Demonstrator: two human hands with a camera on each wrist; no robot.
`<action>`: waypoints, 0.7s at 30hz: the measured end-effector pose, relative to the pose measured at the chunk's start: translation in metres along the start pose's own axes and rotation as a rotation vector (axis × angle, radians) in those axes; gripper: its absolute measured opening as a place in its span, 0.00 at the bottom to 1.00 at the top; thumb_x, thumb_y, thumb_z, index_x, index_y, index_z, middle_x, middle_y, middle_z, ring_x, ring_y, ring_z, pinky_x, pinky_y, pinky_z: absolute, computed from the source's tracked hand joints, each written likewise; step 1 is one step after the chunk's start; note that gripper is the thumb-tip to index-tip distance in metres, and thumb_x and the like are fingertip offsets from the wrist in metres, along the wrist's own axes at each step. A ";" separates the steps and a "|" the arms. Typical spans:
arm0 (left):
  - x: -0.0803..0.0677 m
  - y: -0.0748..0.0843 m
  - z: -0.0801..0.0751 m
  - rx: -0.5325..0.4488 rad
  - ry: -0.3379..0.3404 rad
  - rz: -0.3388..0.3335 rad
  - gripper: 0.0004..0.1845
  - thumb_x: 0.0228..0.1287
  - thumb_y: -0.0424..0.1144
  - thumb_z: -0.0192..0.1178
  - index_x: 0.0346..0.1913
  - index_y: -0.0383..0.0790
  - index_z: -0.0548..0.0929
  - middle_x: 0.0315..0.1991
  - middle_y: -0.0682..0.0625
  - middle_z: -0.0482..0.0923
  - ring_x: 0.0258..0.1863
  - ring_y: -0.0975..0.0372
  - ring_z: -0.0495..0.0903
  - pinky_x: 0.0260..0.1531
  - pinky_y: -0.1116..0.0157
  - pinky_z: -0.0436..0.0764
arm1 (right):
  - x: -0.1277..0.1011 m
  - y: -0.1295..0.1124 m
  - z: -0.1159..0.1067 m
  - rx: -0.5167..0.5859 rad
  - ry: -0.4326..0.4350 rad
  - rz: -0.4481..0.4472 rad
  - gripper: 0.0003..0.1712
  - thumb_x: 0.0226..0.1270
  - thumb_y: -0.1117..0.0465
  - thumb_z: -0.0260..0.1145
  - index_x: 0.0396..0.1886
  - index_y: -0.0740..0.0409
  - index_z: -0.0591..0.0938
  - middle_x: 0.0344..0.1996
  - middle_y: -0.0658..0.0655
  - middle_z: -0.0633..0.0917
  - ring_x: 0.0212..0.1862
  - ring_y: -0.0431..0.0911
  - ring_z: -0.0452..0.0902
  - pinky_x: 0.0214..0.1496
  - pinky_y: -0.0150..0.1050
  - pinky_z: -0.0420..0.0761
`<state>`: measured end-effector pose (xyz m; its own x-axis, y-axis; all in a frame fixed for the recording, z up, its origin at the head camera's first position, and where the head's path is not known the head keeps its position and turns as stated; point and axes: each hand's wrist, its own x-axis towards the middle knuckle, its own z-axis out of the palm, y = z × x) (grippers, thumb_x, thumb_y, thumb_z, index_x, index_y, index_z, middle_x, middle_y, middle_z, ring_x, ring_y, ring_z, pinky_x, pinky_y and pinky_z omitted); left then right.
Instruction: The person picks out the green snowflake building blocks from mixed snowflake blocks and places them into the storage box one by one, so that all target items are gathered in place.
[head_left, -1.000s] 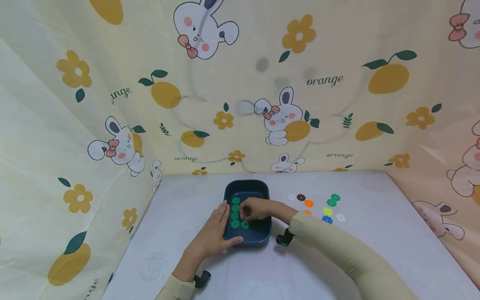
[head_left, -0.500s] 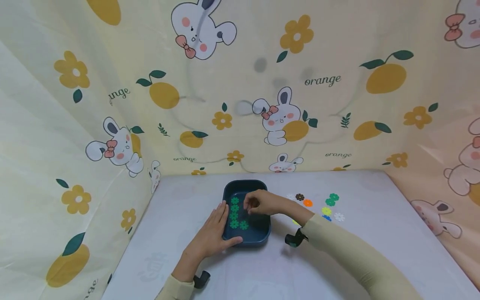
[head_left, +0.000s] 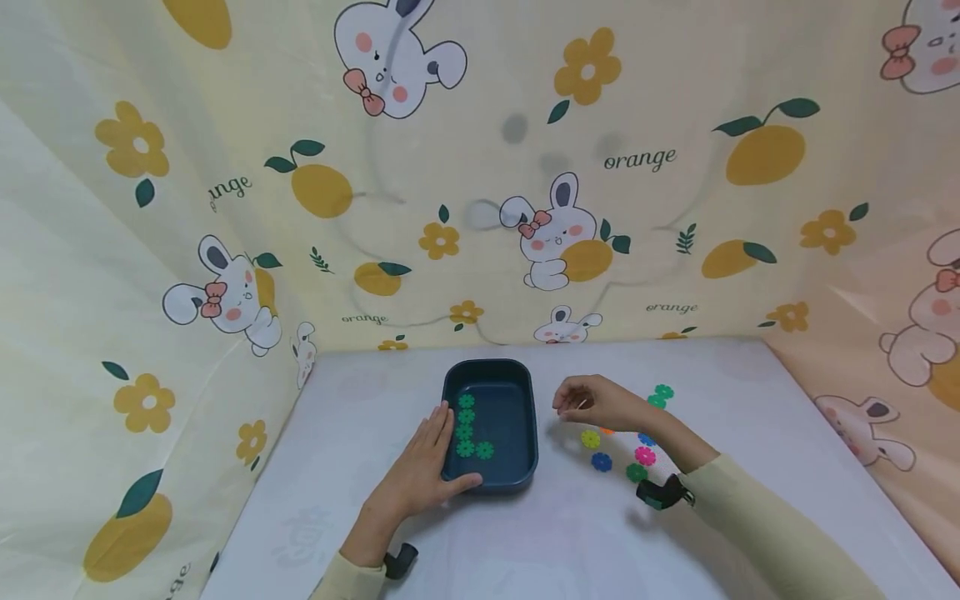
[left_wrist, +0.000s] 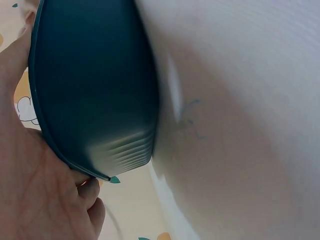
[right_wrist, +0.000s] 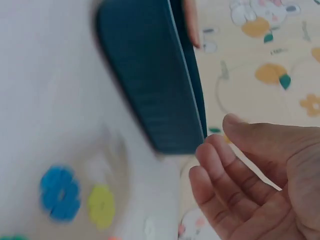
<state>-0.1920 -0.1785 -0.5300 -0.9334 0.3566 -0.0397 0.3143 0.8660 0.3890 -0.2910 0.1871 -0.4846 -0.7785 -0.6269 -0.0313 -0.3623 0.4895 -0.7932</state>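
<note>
My left hand [head_left: 422, 468] lies along the left side of a dark blue tray [head_left: 504, 421], its fingers straight at the rim and its thumb over the near edge. Inside the tray, several green flower-shaped plastic discs [head_left: 466, 416] form a column, with one more green disc [head_left: 485, 450] beside its near end. To the tray's right, my right hand [head_left: 603, 403] hovers above the table, fingers loosely bent. In the right wrist view, a gap shows between thumb and fingertips, with nothing held. Nearby lie a yellow disc [head_left: 591, 438] and a blue disc [head_left: 602, 462].
More discs lie on the white table right of the tray: a pink disc [head_left: 645, 456], a dark green disc [head_left: 637, 473] and lighter green ones [head_left: 663, 391] farther back. My right forearm covers part of this group. A printed curtain [head_left: 420, 317] borders the table behind and at both sides.
My right hand has lifted out of the tray and moved right, over the loose discs. The discs in the tray stay in place, and my left hand keeps its position on the tray.
</note>
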 end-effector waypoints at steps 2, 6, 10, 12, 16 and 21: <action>0.000 -0.001 0.000 0.010 0.007 0.006 0.65 0.67 0.75 0.62 0.88 0.37 0.42 0.90 0.46 0.33 0.88 0.54 0.37 0.86 0.51 0.46 | -0.012 0.007 -0.005 -0.006 0.014 0.028 0.07 0.74 0.64 0.74 0.47 0.54 0.86 0.42 0.51 0.87 0.46 0.47 0.83 0.54 0.35 0.87; 0.000 -0.001 0.000 0.019 0.012 0.004 0.65 0.67 0.76 0.61 0.88 0.37 0.42 0.90 0.46 0.34 0.88 0.55 0.37 0.86 0.51 0.46 | -0.036 0.021 -0.009 -0.022 0.020 0.041 0.08 0.74 0.65 0.74 0.49 0.59 0.85 0.41 0.52 0.86 0.45 0.48 0.82 0.52 0.33 0.87; -0.001 0.000 -0.001 0.010 0.024 0.018 0.65 0.67 0.73 0.63 0.88 0.35 0.43 0.89 0.44 0.36 0.88 0.52 0.39 0.86 0.49 0.48 | -0.059 0.032 -0.011 -0.052 0.018 0.075 0.09 0.73 0.66 0.74 0.49 0.60 0.85 0.41 0.53 0.86 0.44 0.46 0.82 0.48 0.32 0.86; -0.001 0.000 0.000 0.010 0.025 0.023 0.65 0.68 0.73 0.64 0.88 0.35 0.43 0.89 0.44 0.36 0.88 0.52 0.39 0.86 0.48 0.48 | -0.070 0.037 -0.010 -0.066 0.021 0.097 0.09 0.72 0.66 0.75 0.48 0.59 0.85 0.40 0.52 0.86 0.43 0.45 0.81 0.47 0.32 0.85; -0.001 0.001 0.000 0.013 0.015 0.013 0.65 0.68 0.74 0.63 0.88 0.36 0.42 0.90 0.45 0.35 0.88 0.54 0.38 0.86 0.50 0.46 | -0.090 0.045 -0.007 -0.087 0.028 0.132 0.11 0.70 0.64 0.76 0.48 0.58 0.85 0.38 0.50 0.83 0.42 0.45 0.77 0.43 0.32 0.83; 0.000 0.001 0.001 0.009 0.018 0.006 0.65 0.68 0.74 0.62 0.88 0.37 0.43 0.90 0.46 0.35 0.88 0.54 0.38 0.86 0.51 0.46 | -0.110 0.052 -0.001 -0.108 0.025 0.177 0.13 0.66 0.63 0.79 0.47 0.55 0.85 0.36 0.50 0.80 0.41 0.47 0.73 0.38 0.31 0.79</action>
<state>-0.1911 -0.1774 -0.5301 -0.9344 0.3557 -0.0211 0.3214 0.8670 0.3809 -0.2249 0.2825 -0.5217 -0.8469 -0.5107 -0.1484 -0.2703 0.6536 -0.7069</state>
